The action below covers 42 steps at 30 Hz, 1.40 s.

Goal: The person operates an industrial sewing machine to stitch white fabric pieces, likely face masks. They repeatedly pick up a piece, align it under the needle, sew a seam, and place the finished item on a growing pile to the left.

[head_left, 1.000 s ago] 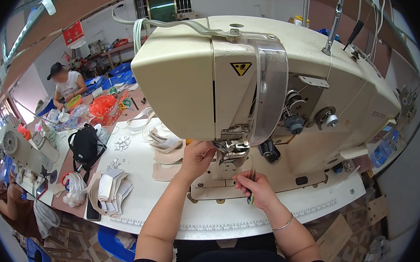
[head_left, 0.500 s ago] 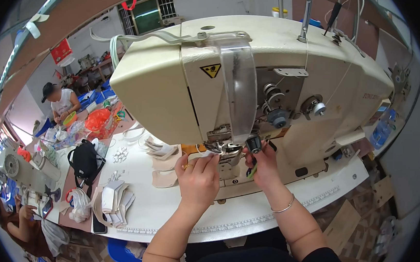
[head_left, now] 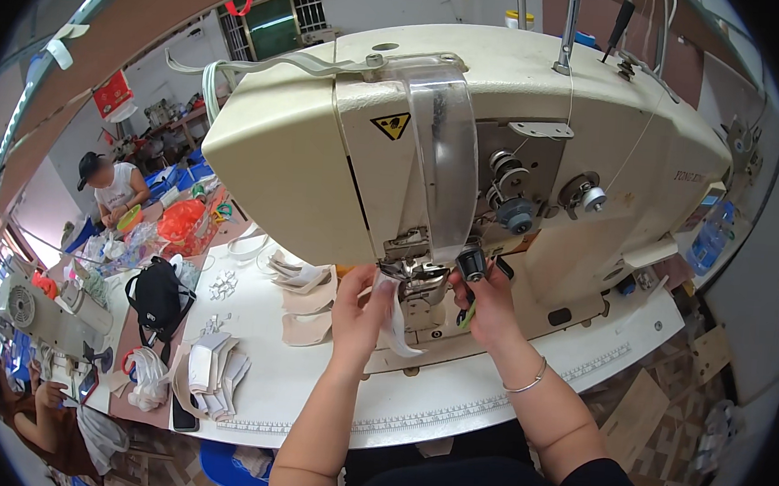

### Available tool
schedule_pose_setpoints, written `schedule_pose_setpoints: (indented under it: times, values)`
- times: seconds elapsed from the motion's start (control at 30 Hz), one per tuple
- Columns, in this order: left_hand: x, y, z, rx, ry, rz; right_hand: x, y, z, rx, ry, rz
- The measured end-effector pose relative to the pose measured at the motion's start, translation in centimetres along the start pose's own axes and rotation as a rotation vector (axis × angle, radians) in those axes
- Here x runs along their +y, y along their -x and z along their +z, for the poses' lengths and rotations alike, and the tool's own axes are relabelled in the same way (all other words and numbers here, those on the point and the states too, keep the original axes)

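Since half a second ago, the left grip has turned and edged toward nine o'clock, and a white strip now dangles clear below it; the right grip has hardly shifted. Clock directions run from the needle area of the cream sewing machine.

Far out at eight o'clock, a co-worker in brown is partly in view; between nine and ten, a co-worker in white leans forward. Near nine lies a black backpack; at eight, a stack of white pieces rests on the table. Beige pieces lie closer, between eight and nine. At eight, the left grip pinches the strip's upper part between thumb and fingers; its loose end curls at six. Between three and four, the right grip is curled round a green-handled tool, mostly hidden, beside a dark knob; whether they touch, I cannot tell. Well out, between two and three, stands a blue bottle.
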<state>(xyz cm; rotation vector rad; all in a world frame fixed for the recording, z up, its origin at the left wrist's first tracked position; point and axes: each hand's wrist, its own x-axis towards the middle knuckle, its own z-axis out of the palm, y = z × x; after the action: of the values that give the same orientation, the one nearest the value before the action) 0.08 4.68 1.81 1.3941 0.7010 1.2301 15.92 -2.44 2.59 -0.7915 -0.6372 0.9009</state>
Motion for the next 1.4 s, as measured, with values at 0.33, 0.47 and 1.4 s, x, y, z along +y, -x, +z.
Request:
schedule_pose_setpoints:
  times: [0.33,0.47,1.4]
  values:
    - [0.9,-1.5,-0.1,-0.152,0.220,-0.165,0.0,0.0,0.1,0.006,0.031,-0.005]
    - [0.0,-1.8,-0.4,-0.148,0.255,-0.152,-0.2,0.0,0.2,0.001,0.038,0.022]
    - [0.0,2.4,0.4,-0.168,0.774,-0.426,-2.7,1.4,0.3,0.007,1.064,-0.797]
